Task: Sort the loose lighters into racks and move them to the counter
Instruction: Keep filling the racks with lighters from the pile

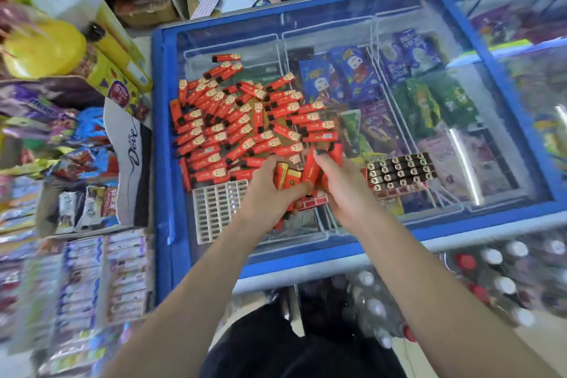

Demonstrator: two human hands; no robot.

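I judge the job to be at an early-to-middle stage. A big heap of loose lighters (pixel 242 123) lies spread over the left half of the freezer lid (pixel 337 24), reaching from near its far-left corner down toward the near edge. One rack (pixel 399 173), sitting right of my hands near the lid's near edge, looks full, with rows of dark lighter tops showing. An empty white rack (pixel 219 209) lies at the near-left part of the lid, just below the heap, with its slots bare as far as I can see. Most of the lighters remain to be slotted, and nothing I can see has gone to a counter; no counter is clearly in view.

Both forearms reach forward over the near edge and meet at the middle of the lid. My left hand (pixel 270 190) is curled, fingers wrapped around a small bunch of red lighters, thumb on top. My right hand (pixel 340 184) is also closed round a bunch, several lighters standing up out of its grip, tops pointing away from me. The two hands touch or nearly touch, as if squaring the bunches together. A red strip under the hands could be another rack; I cannot tell, since the hands cover it.
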